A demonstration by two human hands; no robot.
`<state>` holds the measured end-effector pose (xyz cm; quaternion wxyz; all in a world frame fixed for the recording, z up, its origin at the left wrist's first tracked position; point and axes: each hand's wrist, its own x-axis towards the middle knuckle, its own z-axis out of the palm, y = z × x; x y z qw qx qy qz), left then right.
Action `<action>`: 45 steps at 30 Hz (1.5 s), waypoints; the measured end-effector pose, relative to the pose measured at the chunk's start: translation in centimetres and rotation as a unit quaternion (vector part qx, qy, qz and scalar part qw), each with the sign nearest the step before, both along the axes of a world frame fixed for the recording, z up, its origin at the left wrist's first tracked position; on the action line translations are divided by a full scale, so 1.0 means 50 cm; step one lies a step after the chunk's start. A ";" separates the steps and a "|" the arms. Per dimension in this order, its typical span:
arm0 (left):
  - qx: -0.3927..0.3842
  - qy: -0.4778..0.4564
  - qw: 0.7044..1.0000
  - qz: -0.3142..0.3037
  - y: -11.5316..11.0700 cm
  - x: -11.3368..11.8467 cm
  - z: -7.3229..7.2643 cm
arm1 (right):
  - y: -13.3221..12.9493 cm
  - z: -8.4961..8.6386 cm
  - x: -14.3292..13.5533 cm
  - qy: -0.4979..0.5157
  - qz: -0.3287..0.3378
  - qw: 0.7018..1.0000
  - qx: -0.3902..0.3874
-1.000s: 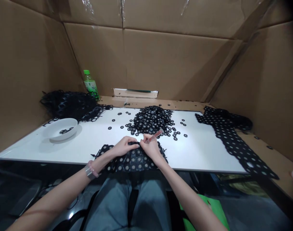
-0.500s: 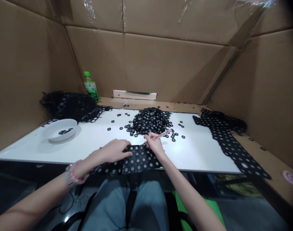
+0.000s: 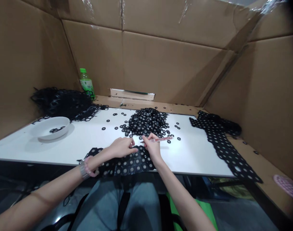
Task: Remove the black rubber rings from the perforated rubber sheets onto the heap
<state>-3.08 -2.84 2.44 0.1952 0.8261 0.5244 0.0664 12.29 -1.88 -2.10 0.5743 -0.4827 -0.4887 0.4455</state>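
Observation:
A black sheet with rows of pale round dots (image 3: 132, 168) lies along the table's front edge and hangs over it. My left hand (image 3: 121, 147) rests on its upper edge, thumb on the sheet and fingers bent, pinching there. My right hand (image 3: 153, 150) grips a slim pen-like tool (image 3: 164, 139) with a clear pinkish barrel. Its dark pointed tip is just above the sheet's top edge, beside my left thumb. Beyond both hands rises a heap of small black rings with pale centres (image 3: 147, 122), several of them scattered loose around it.
At left stands a white bowl (image 3: 42, 125) with a few dark pieces inside. Behind it are a tangled black mesh pile (image 3: 62, 102) and a green-capped bottle (image 3: 86, 84). Another dotted black sheet (image 3: 223, 144) drapes over the table's right side. Cardboard walls (image 3: 160, 64) surround the white table (image 3: 88, 138).
My left hand has bent its fingers in and slid its thumb closer to the tool tip. The tool has tilted flatter in my right hand. The view has shifted slightly.

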 end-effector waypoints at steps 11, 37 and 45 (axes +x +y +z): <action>-0.027 -0.172 0.985 -0.003 0.006 -0.011 -0.054 | -0.005 -0.004 -0.001 -0.082 0.026 0.996 0.034; -0.035 -0.180 0.983 0.030 0.020 0.008 -0.058 | 0.005 -0.009 0.008 -0.034 -0.026 0.999 0.029; -0.049 -0.176 0.983 -0.017 0.039 0.024 -0.062 | 0.000 -0.014 0.020 -0.048 -0.043 0.997 0.033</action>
